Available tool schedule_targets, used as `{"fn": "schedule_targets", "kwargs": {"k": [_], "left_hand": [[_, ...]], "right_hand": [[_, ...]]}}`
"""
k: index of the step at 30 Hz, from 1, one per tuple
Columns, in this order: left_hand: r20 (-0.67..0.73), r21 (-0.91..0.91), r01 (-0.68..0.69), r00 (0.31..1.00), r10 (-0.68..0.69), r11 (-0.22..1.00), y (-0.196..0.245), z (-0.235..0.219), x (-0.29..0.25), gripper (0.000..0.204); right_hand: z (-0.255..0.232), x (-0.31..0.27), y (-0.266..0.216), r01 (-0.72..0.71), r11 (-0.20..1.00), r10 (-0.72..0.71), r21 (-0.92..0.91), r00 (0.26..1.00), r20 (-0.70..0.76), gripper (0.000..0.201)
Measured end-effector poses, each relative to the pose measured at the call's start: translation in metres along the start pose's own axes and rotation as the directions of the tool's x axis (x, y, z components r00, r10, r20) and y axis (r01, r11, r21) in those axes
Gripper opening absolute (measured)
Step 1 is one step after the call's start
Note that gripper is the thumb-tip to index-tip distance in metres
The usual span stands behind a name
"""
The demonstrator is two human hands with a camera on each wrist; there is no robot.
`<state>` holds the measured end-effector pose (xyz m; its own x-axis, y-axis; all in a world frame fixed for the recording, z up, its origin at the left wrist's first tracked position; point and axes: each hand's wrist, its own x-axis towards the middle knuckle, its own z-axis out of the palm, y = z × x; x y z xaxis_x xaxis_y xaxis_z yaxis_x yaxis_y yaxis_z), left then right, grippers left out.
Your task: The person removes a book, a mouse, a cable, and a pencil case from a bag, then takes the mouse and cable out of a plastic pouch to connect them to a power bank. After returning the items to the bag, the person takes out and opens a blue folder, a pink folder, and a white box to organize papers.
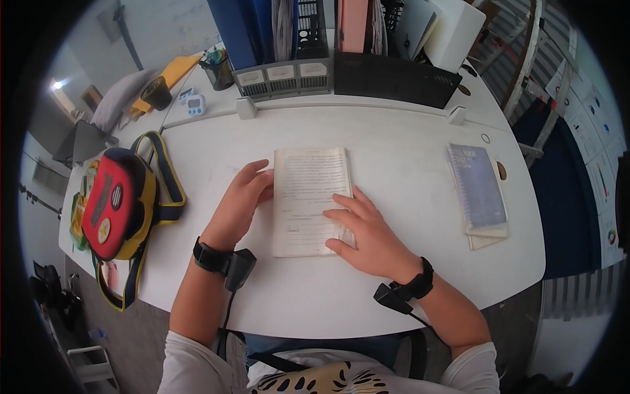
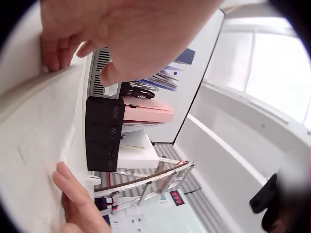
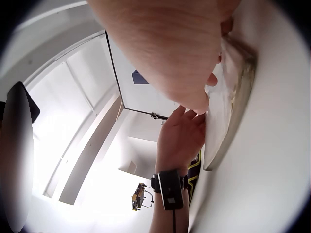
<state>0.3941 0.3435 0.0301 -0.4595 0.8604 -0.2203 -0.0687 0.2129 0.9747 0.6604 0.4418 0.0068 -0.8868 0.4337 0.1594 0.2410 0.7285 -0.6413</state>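
Note:
A worn book or booklet lies on the white desk in front of me, a page of printed text and ruled lines facing up. My left hand is at its left edge, fingertips right at the paper's side. Across the lower right of the page rests my right hand, its fingers spread over the paper and right edge. In the right wrist view, the book's thick page edges show beneath the right hand. The left wrist view has the left hand with fingertips down at the book's edge.
A red, yellow and navy child's backpack lies on the left. Spiral notebooks are stacked on the right. File holders with folders line the back, near a pen cup and a small white timer.

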Motion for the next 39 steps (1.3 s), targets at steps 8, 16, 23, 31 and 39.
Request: {"fn": "schedule_targets", "kwargs": {"k": [8,16,23,31,39], "left_hand": [[0.258,-0.311,0.180,0.961,-0.099,0.933,0.023,0.010,-0.023,0.061],[0.647,-0.109,-0.047,0.755,0.107,0.993,0.036,0.012,-0.047,0.045],[0.007,0.920,-0.278,0.716,0.698,0.277,0.023,-0.112,-0.104,0.050],[-0.307,0.951,0.229,0.600,0.739,0.208,0.033,-0.271,-0.171,0.027],[-0.506,0.858,0.183,0.469,0.724,0.481,0.083,-0.309,-0.163,0.041]], "right_hand": [[0.000,0.000,-0.011,0.077,0.992,-0.072,-0.101,0.996,0.053,0.104],[0.002,0.006,0.026,0.105,0.903,0.073,0.417,0.918,-0.389,0.039],[-0.041,0.017,0.029,-0.402,0.569,0.557,0.717,0.831,0.023,0.035],[-0.014,0.051,-0.027,-0.479,0.255,0.358,0.840,0.854,0.378,0.044],[0.073,0.163,-0.184,-0.536,0.105,-0.069,0.837,0.836,0.544,0.035]]}}
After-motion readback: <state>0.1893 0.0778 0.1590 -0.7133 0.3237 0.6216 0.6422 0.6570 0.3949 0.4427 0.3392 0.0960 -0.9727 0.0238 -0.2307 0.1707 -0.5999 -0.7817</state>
